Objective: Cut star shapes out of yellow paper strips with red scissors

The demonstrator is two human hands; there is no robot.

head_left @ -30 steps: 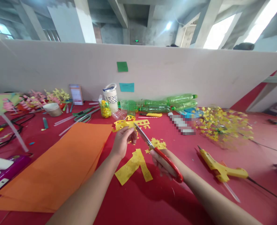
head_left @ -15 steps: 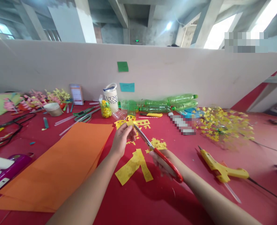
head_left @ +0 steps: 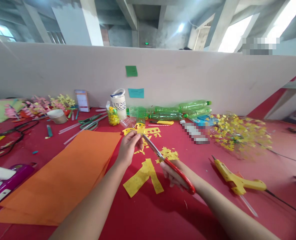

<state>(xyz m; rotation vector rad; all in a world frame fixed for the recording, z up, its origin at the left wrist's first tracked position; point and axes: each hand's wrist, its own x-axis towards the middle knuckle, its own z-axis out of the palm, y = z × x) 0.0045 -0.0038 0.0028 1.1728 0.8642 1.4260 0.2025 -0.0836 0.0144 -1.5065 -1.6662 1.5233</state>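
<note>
Pinched between the thumb and fingers of my left hand (head_left: 130, 145) is a small piece of yellow paper (head_left: 139, 132). My right hand (head_left: 175, 171) grips red-handled scissors (head_left: 155, 148), whose blade tips point away from me and reach the paper's right edge. Whether the blades are fully together is hard to make out. Just behind the blades lies a pile of small yellow stars (head_left: 170, 153). Below my hands two yellow paper strips (head_left: 137, 180) lie on the red table. Yellow scraps with star-shaped holes (head_left: 153, 131) are spread beyond my left hand.
Orange sheets (head_left: 62, 173) cover the left front, beside a purple power strip (head_left: 12, 181). A yellow glue gun (head_left: 234, 178) lies right, below a yellow star bouquet (head_left: 238, 133). Green bottles (head_left: 168, 115), a yellow cutter (head_left: 165, 123) and a white cup (head_left: 118, 101) line the back.
My left hand has shifted slightly left and turned the yellow paper a little. The scissors' blades have moved slightly at the tips; my right hand stays nearly in place.
</note>
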